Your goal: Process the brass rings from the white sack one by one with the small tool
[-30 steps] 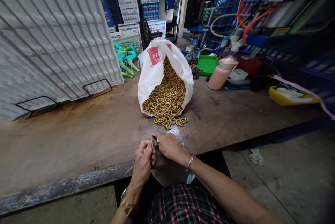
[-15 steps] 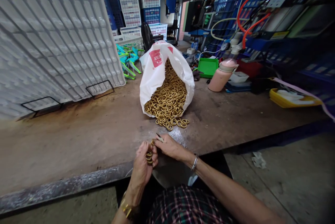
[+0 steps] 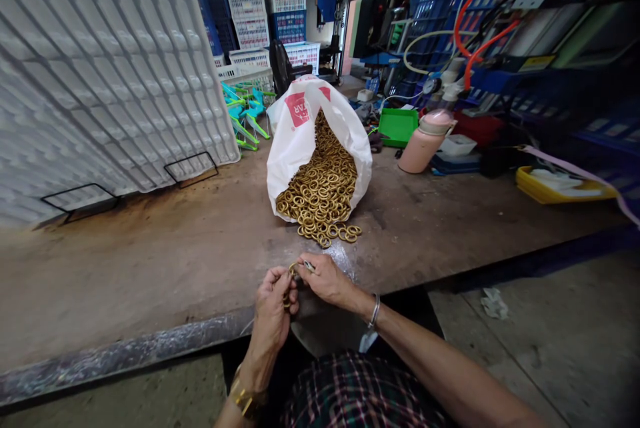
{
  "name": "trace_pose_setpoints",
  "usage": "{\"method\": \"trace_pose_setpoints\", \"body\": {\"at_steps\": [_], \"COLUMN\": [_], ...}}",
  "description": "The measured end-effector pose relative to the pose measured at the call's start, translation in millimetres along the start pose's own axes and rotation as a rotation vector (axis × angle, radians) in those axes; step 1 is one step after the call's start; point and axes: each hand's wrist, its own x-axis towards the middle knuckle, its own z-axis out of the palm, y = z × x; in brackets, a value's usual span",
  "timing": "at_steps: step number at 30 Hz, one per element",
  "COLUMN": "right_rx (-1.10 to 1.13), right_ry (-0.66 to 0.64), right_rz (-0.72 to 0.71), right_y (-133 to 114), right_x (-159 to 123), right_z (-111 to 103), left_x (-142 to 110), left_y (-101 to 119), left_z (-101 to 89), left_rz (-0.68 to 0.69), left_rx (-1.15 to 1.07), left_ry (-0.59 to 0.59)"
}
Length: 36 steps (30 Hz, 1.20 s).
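Observation:
My left hand is closed around several brass-coloured rings, mostly hidden by its fingers. One ring sticks up at its thumb and fingertips, where my right hand meets it. Between the fingers of my right hand lies a small knife, its blade mostly out of sight. Beyond both hands, a white plastic bag lies open toward me. A heap of the same rings fills its mouth and spills onto the table.
White ribbed plastic trays stand on the left, by black wire stands. A pink bottle, green tray and yellow tray sit on the right. Turquoise and green pieces lie behind the trays.
The knife has turned in my right hand, and its pointed blade shows less. My left fingers have closed further over the rings, which showed more half a second ago.

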Motion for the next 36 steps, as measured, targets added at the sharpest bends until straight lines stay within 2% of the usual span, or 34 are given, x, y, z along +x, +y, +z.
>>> {"method": "trace_pose_setpoints", "body": {"at_steps": [4,8,16,22,36], "right_rx": [0.133,0.128,0.095,0.052,0.043], "right_ry": [-0.025,0.009,0.035,0.042,0.012], "right_rz": [0.082,0.101,0.079,0.051,0.031], "right_y": [-1.9,0.0,4.4,-0.4,2.5], "right_x": [0.9,3.6,6.4,5.2,4.2], "right_z": [-0.3,-0.7,-1.2,-2.8,-4.3], "left_x": [0.0,-1.3,1.5,2.9,3.1], "left_y": [-5.0,-6.0,-2.7,-2.2,-3.3], "left_z": [-2.1,-0.5,6.0,7.1,4.4], "left_rz": [0.113,0.153,0.037,0.031,0.018], "left_rx": [0.196,0.343,0.271,0.321,0.422], "left_ry": [0.054,0.052,-0.002,0.002,-0.093]}}
